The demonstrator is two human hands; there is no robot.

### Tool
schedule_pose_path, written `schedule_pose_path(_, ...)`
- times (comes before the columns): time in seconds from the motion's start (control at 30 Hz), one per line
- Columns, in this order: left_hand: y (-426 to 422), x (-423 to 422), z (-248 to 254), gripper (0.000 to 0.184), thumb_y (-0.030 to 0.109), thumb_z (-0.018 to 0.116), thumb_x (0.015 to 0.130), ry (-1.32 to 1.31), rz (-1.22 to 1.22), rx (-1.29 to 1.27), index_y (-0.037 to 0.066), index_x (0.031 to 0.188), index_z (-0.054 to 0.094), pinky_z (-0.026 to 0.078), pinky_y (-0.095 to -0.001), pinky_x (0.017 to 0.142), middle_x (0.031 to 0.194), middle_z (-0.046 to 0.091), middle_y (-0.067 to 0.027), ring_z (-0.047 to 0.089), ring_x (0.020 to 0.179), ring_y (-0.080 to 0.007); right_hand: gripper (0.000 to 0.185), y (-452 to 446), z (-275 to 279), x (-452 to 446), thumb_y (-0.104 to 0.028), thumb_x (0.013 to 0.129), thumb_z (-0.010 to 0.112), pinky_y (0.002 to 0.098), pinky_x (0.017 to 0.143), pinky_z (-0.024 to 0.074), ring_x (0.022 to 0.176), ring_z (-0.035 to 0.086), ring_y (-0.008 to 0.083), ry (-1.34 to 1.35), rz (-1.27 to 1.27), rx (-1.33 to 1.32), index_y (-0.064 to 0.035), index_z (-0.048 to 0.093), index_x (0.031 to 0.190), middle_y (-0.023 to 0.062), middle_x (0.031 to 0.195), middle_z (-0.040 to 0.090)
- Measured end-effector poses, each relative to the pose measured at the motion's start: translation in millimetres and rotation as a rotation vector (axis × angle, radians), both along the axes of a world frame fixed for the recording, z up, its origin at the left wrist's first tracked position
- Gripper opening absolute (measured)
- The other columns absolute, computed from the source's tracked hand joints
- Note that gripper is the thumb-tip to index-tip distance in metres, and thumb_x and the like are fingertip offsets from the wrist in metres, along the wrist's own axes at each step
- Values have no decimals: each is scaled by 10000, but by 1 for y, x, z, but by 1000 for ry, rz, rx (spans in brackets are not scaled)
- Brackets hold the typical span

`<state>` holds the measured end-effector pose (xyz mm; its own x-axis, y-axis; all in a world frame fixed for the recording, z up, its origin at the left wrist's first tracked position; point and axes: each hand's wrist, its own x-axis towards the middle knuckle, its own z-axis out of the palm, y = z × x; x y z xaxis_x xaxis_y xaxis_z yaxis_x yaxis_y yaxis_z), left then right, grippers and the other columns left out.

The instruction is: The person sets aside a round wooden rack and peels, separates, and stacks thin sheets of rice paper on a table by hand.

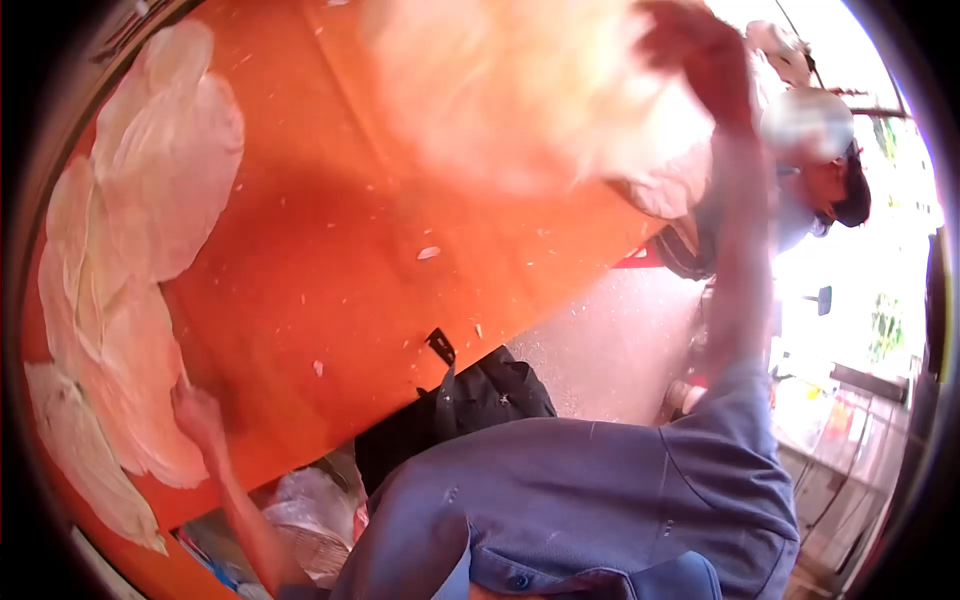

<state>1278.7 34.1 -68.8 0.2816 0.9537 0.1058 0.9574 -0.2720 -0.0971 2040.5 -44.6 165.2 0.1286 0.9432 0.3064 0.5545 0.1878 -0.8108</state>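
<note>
Pale, thin, floppy sheets [130, 250] lie overlapped along the left side of the orange table [300, 250]. At their near right edge is my left hand [200, 418], fingers closed with the fingertips against the rim of one sheet. Raised at the upper right, my right hand [700, 60] is smeared by motion. Its fingers seem closed on the border of a large pale sheet [520, 90], which spreads blurred over the far part of the table. A separate narrow pale piece [90, 450] rests at the lower left.
Small pale scraps [428, 253] dot the tabletop. A black bag [470, 400] with a strap hangs by the near edge. Another person [810, 190] in a dark cap is beyond the table at right. Clear plastic bags [310, 505] sit below the table at lower left.
</note>
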Motion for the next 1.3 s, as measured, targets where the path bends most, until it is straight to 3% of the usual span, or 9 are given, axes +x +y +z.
schedule_pose_path(0.2,7,60,76,297,9,505,858,-373,103,-34,-70,1128,600,506,-418,780,1011,643,-295,634,931,-424,245,-36,89,-7,3,818,523,270,575,507,644,644,135,-1776,-588,87,-10,668,1016,89,758,678)
schedule_pose_path(0.27,7,103,98,279,47,533,870,-443,-9,-36,-80,1111,592,504,-423,747,992,640,-304,632,916,-440,240,-42,9,44,-65,852,545,337,586,499,727,656,256,-1675,-664,-179,-94,613,1081,123,864,661)
schedule_pose_path(0.43,-19,253,141,212,21,567,866,-994,-138,-329,-93,1043,592,488,-319,640,795,619,-198,569,749,-88,300,-49,-173,23,-197,873,565,416,566,500,634,632,304,-777,-308,-140,-103,622,1152,174,739,644)
schedule_pose_path(0.57,-70,369,167,148,2,569,831,-716,-372,-584,-78,949,608,495,-347,591,781,628,-151,642,718,-227,521,-64,-140,-111,-430,859,676,375,656,545,862,656,237,1214,-287,-703,7,594,1130,195,933,645)
schedule_pose_path(0.67,-102,436,143,159,-30,589,770,-769,-821,-353,-51,925,613,482,-397,561,716,574,-160,595,641,-315,375,-66,-129,-133,-337,894,623,334,665,550,835,674,202,1420,-151,-730,-63,631,1150,135,930,679)
schedule_pose_path(0.93,-113,514,169,502,260,672,823,-1024,-1048,-280,-93,1160,555,528,-406,704,922,618,-203,622,826,-357,157,-28,-21,-5,-111,687,713,300,624,517,661,627,130,259,-491,-457,-33,691,822,40,722,664)
schedule_pose_path(1.03,-102,506,156,459,248,668,836,-1019,-948,-287,-62,1160,569,531,-422,744,979,631,-211,634,867,-367,139,-27,47,56,-122,815,633,353,638,528,633,640,224,71,-71,315,-35,696,904,92,676,645)
schedule_pose_path(1.23,-69,454,103,397,112,658,820,-862,-484,-478,-17,1186,578,537,-364,785,1048,638,-191,647,932,-297,349,-24,85,147,-233,897,585,301,710,527,766,664,229,-1344,-398,-102,-61,601,1201,151,854,677)
schedule_pose_path(1.3,-60,435,91,401,105,654,822,-831,-385,-518,-16,1195,575,538,-358,788,1062,637,-184,649,935,-281,446,-3,53,86,-312,913,562,347,820,496,929,628,295,-1131,-450,-481,-98,531,1303,188,978,656)
